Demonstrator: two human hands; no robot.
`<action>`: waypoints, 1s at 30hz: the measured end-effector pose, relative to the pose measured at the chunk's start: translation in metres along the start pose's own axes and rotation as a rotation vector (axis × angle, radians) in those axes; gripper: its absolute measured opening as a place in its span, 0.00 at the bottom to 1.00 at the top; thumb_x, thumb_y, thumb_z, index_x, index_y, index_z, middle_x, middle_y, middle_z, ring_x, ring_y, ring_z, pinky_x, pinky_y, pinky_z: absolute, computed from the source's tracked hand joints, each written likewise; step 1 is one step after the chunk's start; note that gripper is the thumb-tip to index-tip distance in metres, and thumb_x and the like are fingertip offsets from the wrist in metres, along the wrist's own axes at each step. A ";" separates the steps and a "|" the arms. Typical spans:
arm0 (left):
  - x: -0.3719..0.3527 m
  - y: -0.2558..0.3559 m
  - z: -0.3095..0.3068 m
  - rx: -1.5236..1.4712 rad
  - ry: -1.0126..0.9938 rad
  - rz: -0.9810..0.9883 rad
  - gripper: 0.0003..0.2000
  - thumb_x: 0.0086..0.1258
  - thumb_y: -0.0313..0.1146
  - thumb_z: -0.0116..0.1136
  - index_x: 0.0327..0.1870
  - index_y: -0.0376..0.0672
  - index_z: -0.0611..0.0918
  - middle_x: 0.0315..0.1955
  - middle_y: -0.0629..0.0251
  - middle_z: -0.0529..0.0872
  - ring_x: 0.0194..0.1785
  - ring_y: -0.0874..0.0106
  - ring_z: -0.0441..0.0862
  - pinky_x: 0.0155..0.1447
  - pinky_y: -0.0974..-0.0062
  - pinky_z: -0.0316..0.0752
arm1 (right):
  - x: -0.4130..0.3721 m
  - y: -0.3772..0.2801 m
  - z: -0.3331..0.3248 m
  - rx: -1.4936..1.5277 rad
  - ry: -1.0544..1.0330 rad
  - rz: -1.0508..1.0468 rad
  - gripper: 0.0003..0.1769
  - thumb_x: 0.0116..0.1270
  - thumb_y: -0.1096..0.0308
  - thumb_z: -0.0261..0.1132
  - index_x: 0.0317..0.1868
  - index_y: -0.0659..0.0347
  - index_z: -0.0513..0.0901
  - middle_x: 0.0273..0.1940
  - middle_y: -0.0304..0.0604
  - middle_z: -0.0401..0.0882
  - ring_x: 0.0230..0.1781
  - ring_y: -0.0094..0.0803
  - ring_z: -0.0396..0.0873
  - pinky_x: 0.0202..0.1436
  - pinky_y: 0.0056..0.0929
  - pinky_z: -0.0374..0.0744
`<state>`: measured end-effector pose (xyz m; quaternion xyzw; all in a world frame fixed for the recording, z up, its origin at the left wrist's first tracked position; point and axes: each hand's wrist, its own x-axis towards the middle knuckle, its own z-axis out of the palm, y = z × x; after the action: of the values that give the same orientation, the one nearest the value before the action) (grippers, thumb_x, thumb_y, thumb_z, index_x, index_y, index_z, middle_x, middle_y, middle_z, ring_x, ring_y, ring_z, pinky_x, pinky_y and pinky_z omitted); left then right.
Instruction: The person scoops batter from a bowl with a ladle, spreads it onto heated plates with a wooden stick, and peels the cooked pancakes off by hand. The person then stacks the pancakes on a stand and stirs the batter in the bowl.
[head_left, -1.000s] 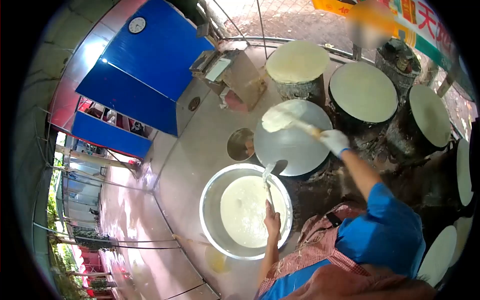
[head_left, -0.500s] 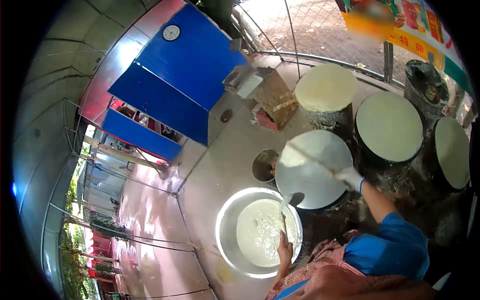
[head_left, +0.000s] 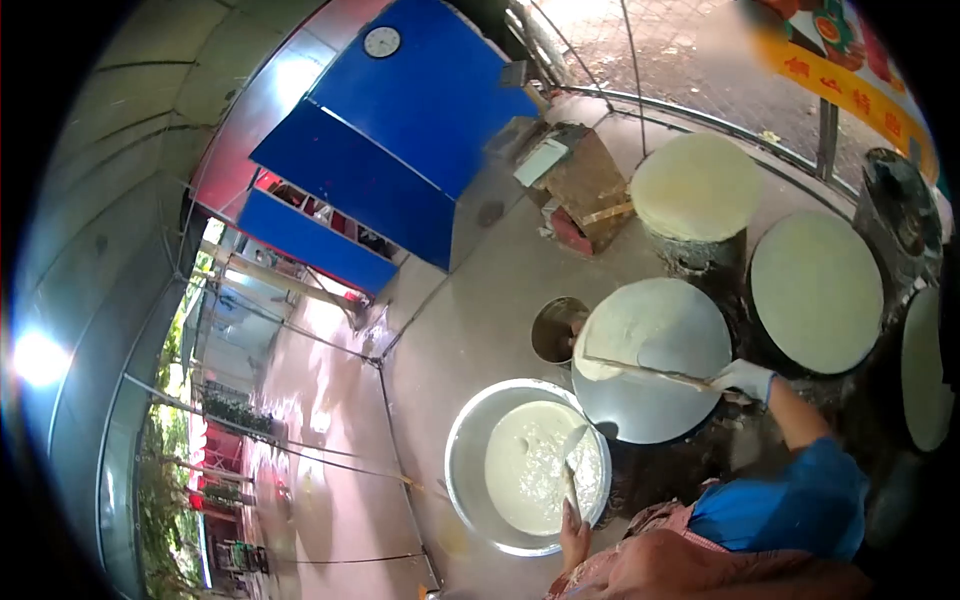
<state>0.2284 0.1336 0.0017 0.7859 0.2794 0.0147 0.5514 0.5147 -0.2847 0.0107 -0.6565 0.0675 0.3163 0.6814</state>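
My right hand (head_left: 745, 381), in a white glove, is closed around the handle of a long wooden batter spreader (head_left: 650, 372). The spreader lies across a round griddle (head_left: 655, 412), where pale batter (head_left: 655, 312) covers the far part and bare grey metal shows on the near part. My left hand (head_left: 573, 534) is wrapped round the handle of a ladle (head_left: 569, 478). The ladle's bowl is over the near-griddle side of a large metal basin (head_left: 457, 480) that holds creamy white batter (head_left: 525, 465).
More griddles carry pale round sheets: one at the back (head_left: 697, 188), one at right (head_left: 817, 292), another at the far right edge (head_left: 925, 370). A metal bucket (head_left: 556, 332) stands beside the working griddle. Behind are a worn box (head_left: 580, 180) and a wire fence (head_left: 680, 60).
Batter now covers more of the griddle's far part, and the spreader has swung across it. My left hand has drawn the ladle back from the griddle's edge over the basin. The view has shifted.
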 end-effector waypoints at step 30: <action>-0.128 -0.057 0.000 -0.264 0.150 -0.105 0.38 0.62 0.11 0.46 0.74 0.47 0.52 0.67 0.66 0.63 0.33 0.82 0.70 0.31 0.85 0.66 | 0.053 -0.123 -0.003 -0.273 -0.122 0.023 0.11 0.52 0.62 0.70 0.26 0.62 0.84 0.19 0.40 0.75 0.13 0.27 0.69 0.14 0.30 0.64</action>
<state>0.0968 0.0886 -0.0122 0.6874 0.3564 0.0812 0.6276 0.6209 -0.2619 0.0881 -0.7219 -0.0101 0.3695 0.5850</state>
